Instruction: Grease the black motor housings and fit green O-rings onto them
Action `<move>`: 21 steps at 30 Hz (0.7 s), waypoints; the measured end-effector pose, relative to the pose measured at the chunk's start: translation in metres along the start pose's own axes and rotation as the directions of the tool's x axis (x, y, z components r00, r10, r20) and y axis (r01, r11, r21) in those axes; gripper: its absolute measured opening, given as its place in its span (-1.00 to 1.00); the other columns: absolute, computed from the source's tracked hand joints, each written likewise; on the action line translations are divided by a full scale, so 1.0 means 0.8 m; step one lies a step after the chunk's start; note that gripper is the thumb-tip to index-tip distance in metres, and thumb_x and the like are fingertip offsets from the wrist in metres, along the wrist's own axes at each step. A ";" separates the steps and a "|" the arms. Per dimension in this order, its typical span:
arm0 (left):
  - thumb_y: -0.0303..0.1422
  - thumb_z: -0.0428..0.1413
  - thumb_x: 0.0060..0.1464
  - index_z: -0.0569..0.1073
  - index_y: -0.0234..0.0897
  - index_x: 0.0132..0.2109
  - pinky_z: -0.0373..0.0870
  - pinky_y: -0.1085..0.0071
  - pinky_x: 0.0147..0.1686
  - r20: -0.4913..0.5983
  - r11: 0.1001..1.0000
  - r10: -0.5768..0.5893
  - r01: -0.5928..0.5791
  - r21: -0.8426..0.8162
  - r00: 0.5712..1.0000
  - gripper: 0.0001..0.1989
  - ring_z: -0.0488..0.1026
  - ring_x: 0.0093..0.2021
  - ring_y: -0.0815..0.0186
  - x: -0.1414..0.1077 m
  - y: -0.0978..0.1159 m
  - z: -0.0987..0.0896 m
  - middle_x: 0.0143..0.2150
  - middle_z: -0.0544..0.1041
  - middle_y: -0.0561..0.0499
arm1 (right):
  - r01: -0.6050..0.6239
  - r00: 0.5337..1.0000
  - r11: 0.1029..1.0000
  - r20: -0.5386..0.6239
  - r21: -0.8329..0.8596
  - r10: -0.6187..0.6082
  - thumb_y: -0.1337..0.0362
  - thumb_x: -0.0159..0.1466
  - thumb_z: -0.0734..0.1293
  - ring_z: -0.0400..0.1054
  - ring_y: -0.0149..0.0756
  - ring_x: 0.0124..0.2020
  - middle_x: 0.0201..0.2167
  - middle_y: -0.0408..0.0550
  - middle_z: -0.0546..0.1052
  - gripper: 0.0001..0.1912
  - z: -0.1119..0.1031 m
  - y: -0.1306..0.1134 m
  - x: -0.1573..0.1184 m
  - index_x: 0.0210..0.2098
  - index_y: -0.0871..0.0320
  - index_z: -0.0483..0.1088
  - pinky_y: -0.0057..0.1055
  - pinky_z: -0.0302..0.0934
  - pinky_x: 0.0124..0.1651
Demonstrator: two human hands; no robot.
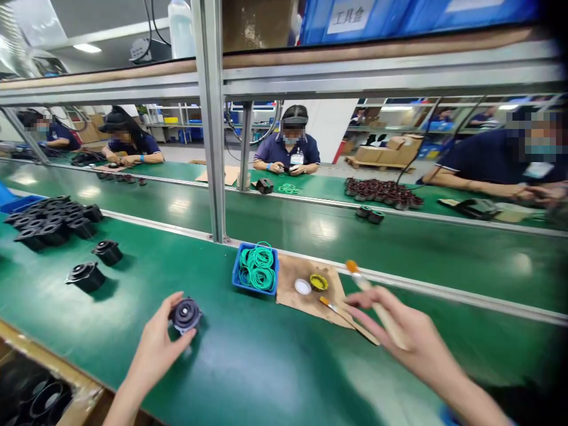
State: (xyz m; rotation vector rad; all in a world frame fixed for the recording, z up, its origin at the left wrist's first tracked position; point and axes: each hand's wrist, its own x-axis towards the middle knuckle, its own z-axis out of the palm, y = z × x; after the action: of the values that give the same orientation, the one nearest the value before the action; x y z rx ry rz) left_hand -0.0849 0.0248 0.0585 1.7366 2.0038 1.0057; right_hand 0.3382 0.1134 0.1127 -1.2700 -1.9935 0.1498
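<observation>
My left hand point(153, 343) has its thumb and fingers around the sides of a round black housing point(185, 313) with a stepped top, low over the green bench. In my right hand point(415, 334) is a brush point(364, 284) with a pale handle; its orange bristles point up and to the left. Below that hand a second, thinner brush point(331, 304) lies across a stained cardboard sheet point(288, 269). On the same sheet are a small pot of yellow stuff point(318, 283) and a white round lid point(302, 287).
Left of the cardboard stands a blue bin point(235, 275) of green rubber rings point(260, 269). Two black housings point(86, 277) and a cluster of similar parts point(53, 219) occupy the left bench. A metal post point(212, 118) rises behind the bin. Several co-workers sit across the line.
</observation>
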 end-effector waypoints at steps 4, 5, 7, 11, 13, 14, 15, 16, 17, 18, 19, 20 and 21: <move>-0.47 0.20 -0.12 0.32 -0.18 0.20 0.48 0.14 0.11 0.137 0.976 0.124 -0.097 -0.193 0.983 -0.33 0.55 0.08 0.09 -0.034 0.047 0.045 0.11 0.57 -0.13 | 0.220 0.969 0.975 0.121 -0.016 -0.216 0.31 0.35 0.20 0.42 -0.25 -0.42 -0.43 -0.09 0.51 -0.85 0.074 -0.046 0.058 -0.37 0.05 0.18 -0.39 0.29 -0.36; -0.52 0.19 -0.14 0.34 -0.17 0.20 0.48 0.13 0.11 0.136 0.967 0.163 -0.131 -0.218 0.977 -0.32 0.55 0.09 0.08 -0.041 0.054 0.052 0.12 0.56 -0.14 | 0.238 0.963 0.971 0.137 -0.032 -0.232 0.36 0.33 0.21 0.42 -0.23 -0.38 -0.39 -0.07 0.51 -0.86 0.095 -0.056 0.073 -0.35 0.05 0.18 -0.38 0.27 -0.34; -0.58 0.19 -0.17 0.37 -0.16 0.19 0.50 0.12 0.10 0.115 0.946 0.233 -0.198 -0.255 0.966 -0.29 0.54 0.10 0.06 -0.050 0.062 0.061 0.13 0.54 -0.16 | 0.269 0.952 0.961 0.167 -0.067 -0.255 0.42 0.29 0.26 0.39 -0.18 -0.35 -0.36 -0.03 0.50 -0.84 0.131 -0.069 0.096 -0.33 0.06 0.18 -0.34 0.22 -0.31; -0.56 0.28 -0.18 0.37 -0.13 0.21 0.53 0.11 0.07 0.068 0.926 0.269 -0.239 -0.294 0.961 -0.26 0.53 0.11 0.02 -0.058 0.064 0.065 0.14 0.53 -0.17 | 0.315 0.934 0.940 0.219 -0.129 -0.283 0.52 0.25 0.27 0.34 -0.15 -0.37 -0.41 -0.04 0.47 -0.79 0.167 -0.074 0.115 -0.34 0.09 0.20 -0.31 0.10 -0.29; -0.49 0.32 -0.14 0.38 -0.13 0.19 0.55 0.12 0.04 0.051 0.924 0.265 -0.239 -0.299 0.963 -0.30 0.55 0.08 0.02 -0.059 0.064 0.064 0.12 0.54 -0.17 | 0.318 0.933 0.936 0.226 -0.148 -0.281 0.55 0.27 0.23 0.33 -0.17 -0.39 -0.45 -0.06 0.45 -0.78 0.172 -0.071 0.116 -0.35 0.10 0.20 -0.31 0.06 -0.29; -0.47 0.32 -0.12 0.39 -0.14 0.18 0.56 0.12 0.03 0.046 0.925 0.263 -0.238 -0.296 0.964 -0.33 0.56 0.07 0.02 -0.059 0.064 0.063 0.11 0.55 -0.17 | 0.317 0.933 0.936 0.225 -0.153 -0.279 0.56 0.27 0.21 0.33 -0.18 -0.40 -0.45 -0.06 0.45 -0.78 0.172 -0.069 0.116 -0.35 0.10 0.21 -0.31 0.04 -0.29; -0.46 0.32 -0.10 0.40 -0.14 0.18 0.56 0.11 0.03 0.044 0.928 0.259 -0.236 -0.289 0.965 -0.35 0.57 0.06 0.03 -0.059 0.064 0.063 0.10 0.56 -0.17 | 0.316 0.934 0.936 0.224 -0.156 -0.278 0.55 0.28 0.21 0.33 -0.18 -0.39 -0.45 -0.06 0.45 -0.79 0.172 -0.068 0.115 -0.34 0.11 0.21 -0.32 0.03 -0.29; -0.46 0.32 -0.10 0.40 -0.14 0.17 0.55 0.11 0.03 0.043 0.931 0.254 -0.232 -0.283 0.966 -0.36 0.57 0.05 0.03 -0.059 0.064 0.063 0.09 0.57 -0.16 | 0.317 0.934 0.936 0.224 -0.156 -0.279 0.54 0.28 0.22 0.33 -0.18 -0.39 -0.43 -0.06 0.46 -0.81 0.172 -0.067 0.115 -0.32 0.11 0.21 -0.32 0.02 -0.28; -0.48 0.32 -0.11 0.41 -0.15 0.16 0.55 0.11 0.03 0.042 0.933 0.247 -0.226 -0.280 0.968 -0.37 0.57 0.05 0.03 -0.059 0.064 0.064 0.08 0.57 -0.15 | 0.319 0.933 0.935 0.226 -0.153 -0.282 0.52 0.28 0.24 0.33 -0.18 -0.38 -0.42 -0.06 0.47 -0.82 0.172 -0.066 0.115 -0.31 0.11 0.21 -0.33 0.01 -0.28; -0.49 0.32 -0.11 0.41 -0.14 0.15 0.55 0.11 0.03 0.042 0.935 0.239 -0.218 -0.281 0.970 -0.37 0.57 0.04 0.04 -0.059 0.064 0.065 0.07 0.58 -0.14 | 0.324 0.931 0.935 0.227 -0.148 -0.286 0.51 0.27 0.25 0.33 -0.19 -0.39 -0.42 -0.06 0.48 -0.83 0.173 -0.066 0.115 -0.31 0.11 0.22 -0.33 0.01 -0.29; -0.50 0.32 -0.12 0.41 -0.14 0.15 0.56 0.12 0.03 0.041 0.935 0.228 -0.207 -0.286 0.973 -0.37 0.58 0.04 0.05 -0.059 0.064 0.065 0.07 0.59 -0.13 | 0.327 0.929 0.934 0.226 -0.140 -0.292 0.50 0.27 0.26 0.33 -0.20 -0.40 -0.43 -0.07 0.48 -0.83 0.174 -0.065 0.116 -0.31 0.11 0.21 -0.34 0.01 -0.29; -0.50 0.33 -0.12 0.41 -0.13 0.15 0.56 0.12 0.03 0.041 0.935 0.219 -0.198 -0.293 0.975 -0.36 0.58 0.03 0.06 -0.060 0.063 0.066 0.06 0.59 -0.12 | 0.329 0.929 0.935 0.221 -0.132 -0.296 0.50 0.27 0.25 0.33 -0.21 -0.41 -0.44 -0.08 0.48 -0.83 0.174 -0.064 0.117 -0.32 0.11 0.21 -0.34 0.01 -0.29; -0.51 0.33 -0.13 0.40 -0.13 0.15 0.56 0.13 0.02 0.042 0.934 0.213 -0.191 -0.301 0.976 -0.35 0.58 0.02 0.07 -0.060 0.063 0.067 0.06 0.59 -0.11 | 0.327 0.931 0.937 0.209 -0.122 -0.297 0.50 0.28 0.24 0.33 -0.22 -0.42 -0.46 -0.08 0.47 -0.83 0.174 -0.063 0.118 -0.34 0.11 0.21 -0.34 0.01 -0.29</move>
State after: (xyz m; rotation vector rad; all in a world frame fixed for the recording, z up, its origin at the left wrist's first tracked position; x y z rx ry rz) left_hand -0.0033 -0.0035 0.0442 1.8075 1.5582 1.2160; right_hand 0.1899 0.2051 0.0876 -1.0423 -2.3834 -0.0443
